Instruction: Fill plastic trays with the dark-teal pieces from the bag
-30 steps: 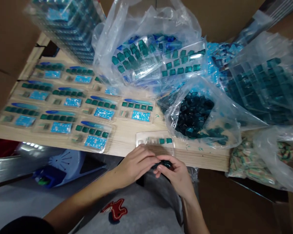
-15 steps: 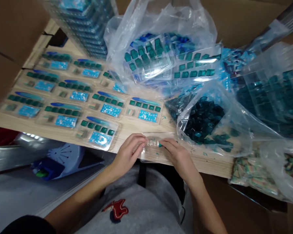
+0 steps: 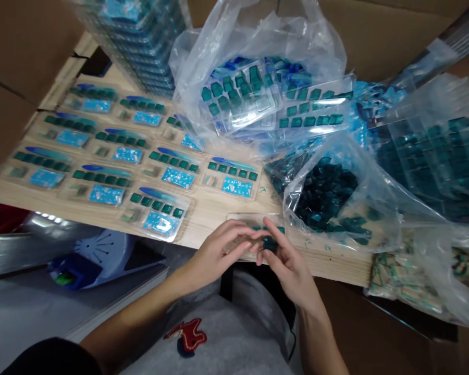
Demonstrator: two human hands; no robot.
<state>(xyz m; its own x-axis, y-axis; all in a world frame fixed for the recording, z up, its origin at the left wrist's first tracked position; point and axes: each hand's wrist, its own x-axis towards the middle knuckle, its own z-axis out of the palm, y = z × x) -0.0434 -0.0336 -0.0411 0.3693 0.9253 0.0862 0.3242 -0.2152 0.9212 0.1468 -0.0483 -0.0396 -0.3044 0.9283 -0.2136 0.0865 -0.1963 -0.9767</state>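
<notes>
Over the near table edge, my right hand [image 3: 287, 263] is cupped, with a dark teal translucent plastic piece [image 3: 269, 243] lying between its thumb and fingers. I cannot tell whether there are more pieces behind it. My left hand [image 3: 222, 250] reaches in from the left, its fingertips close to that piece; thumb and forefinger look apart. Beneath both hands lies a clear plastic blister tray [image 3: 240, 216], mostly hidden, with teal pieces [image 3: 279, 229] showing along its row. To the right, an open clear bag [image 3: 291, 195] holds many loose teal pieces [image 3: 324, 190].
Filled blister packs [image 3: 166, 208] with teal squares, blue-tipped sticks and blue patterned packets lie in rows on the left. Behind them rises a tall stack of packs [image 3: 144, 47]. A large plastic bag [image 3: 195, 67] stands at the back; a bag of striped blocks [image 3: 406, 281] sits at right.
My right hand has turned from the tray, palm inward, showing the teal piece in it. My left hand has moved right towards it. Teal pieces now show in the tray's right part.
</notes>
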